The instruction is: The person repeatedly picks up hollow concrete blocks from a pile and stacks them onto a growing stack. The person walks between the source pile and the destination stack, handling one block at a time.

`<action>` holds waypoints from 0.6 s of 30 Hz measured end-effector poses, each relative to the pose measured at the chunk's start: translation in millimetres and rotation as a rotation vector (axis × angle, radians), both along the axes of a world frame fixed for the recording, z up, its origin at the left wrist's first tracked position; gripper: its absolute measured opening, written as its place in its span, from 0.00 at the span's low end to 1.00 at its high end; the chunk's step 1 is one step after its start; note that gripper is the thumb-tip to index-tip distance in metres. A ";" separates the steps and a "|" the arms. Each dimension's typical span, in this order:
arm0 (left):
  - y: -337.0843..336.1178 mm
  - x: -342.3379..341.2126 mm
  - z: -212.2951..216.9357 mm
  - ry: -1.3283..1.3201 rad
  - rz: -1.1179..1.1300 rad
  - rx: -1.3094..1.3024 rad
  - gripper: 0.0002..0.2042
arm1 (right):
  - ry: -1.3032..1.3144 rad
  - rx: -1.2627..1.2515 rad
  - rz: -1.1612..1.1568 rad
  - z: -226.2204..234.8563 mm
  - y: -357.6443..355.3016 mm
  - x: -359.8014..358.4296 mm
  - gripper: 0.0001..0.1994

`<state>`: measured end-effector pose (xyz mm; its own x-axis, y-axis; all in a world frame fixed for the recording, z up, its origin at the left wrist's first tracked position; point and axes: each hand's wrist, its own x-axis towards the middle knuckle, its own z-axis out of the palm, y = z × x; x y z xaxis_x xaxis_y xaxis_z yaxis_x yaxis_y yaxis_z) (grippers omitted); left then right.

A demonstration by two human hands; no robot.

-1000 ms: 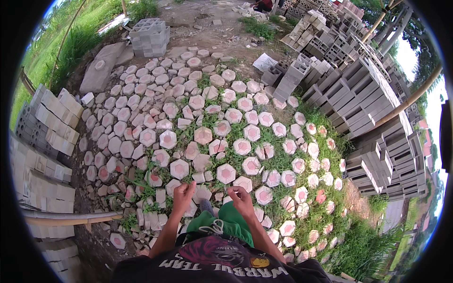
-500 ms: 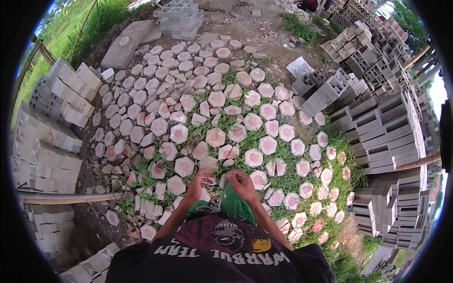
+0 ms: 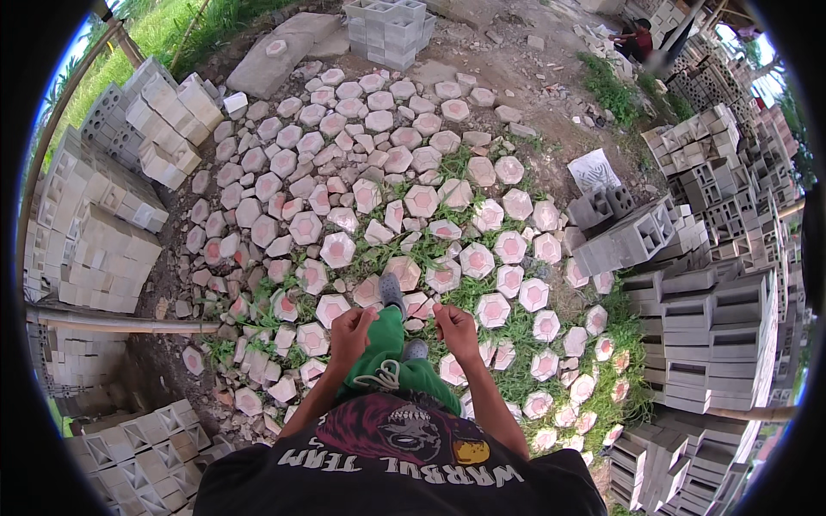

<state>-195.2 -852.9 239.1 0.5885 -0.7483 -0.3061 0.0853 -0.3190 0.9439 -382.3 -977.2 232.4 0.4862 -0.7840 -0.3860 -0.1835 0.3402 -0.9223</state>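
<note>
I stand on a patch of hexagonal concrete pavers (image 3: pixel 422 201) with pink centres, laid over grass and dirt. My left hand (image 3: pixel 352 329) and my right hand (image 3: pixel 456 328) hang in front of my waist, fingers curled in, holding nothing. Between them show my green trousers (image 3: pixel 389 340) and a grey shoe (image 3: pixel 391 292) stepping on a paver.
Stacks of grey hollow concrete blocks (image 3: pixel 714 284) line the right side; more block stacks (image 3: pixel 103 215) stand at the left and lower left. A bamboo pole (image 3: pixel 120 324) lies across the left. A block pile (image 3: pixel 387 26) sits at the far end, and a person (image 3: pixel 637 39) crouches at the top right.
The view has swung and moved forward over the pavers; my foot has stepped ahead. Both hands stay curled near my waist.
</note>
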 end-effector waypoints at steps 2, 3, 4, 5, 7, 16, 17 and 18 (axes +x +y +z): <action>-27.1 10.5 -8.0 0.011 0.004 0.001 0.21 | -0.064 0.008 -0.008 -9.4 -26.9 16.6 0.14; -42.2 17.1 -10.2 0.033 0.004 0.003 0.22 | -0.088 -0.001 0.010 -12.7 -43.7 25.6 0.09; -57.1 24.3 -12.3 0.056 0.006 0.001 0.24 | -0.096 0.004 0.003 -10.9 -59.6 36.4 0.08; -73.4 33.0 -25.7 0.029 -0.005 -0.058 0.27 | -0.103 0.010 -0.006 -6.8 -74.9 48.6 0.07; -117.2 49.3 -33.4 -0.004 -0.004 -0.174 0.28 | -0.131 -0.028 -0.007 -5.7 -113.7 69.7 0.04; -289.9 156.2 -3.2 0.092 -0.064 -0.254 0.17 | -0.091 -0.071 -0.086 13.7 -276.0 152.9 0.10; -301.5 167.8 -4.9 0.130 -0.055 -0.282 0.14 | -0.079 -0.091 -0.072 12.6 -290.9 160.4 0.10; -316.5 178.3 -2.4 0.104 -0.063 -0.260 0.15 | -0.068 -0.110 -0.058 13.1 -305.9 167.8 0.10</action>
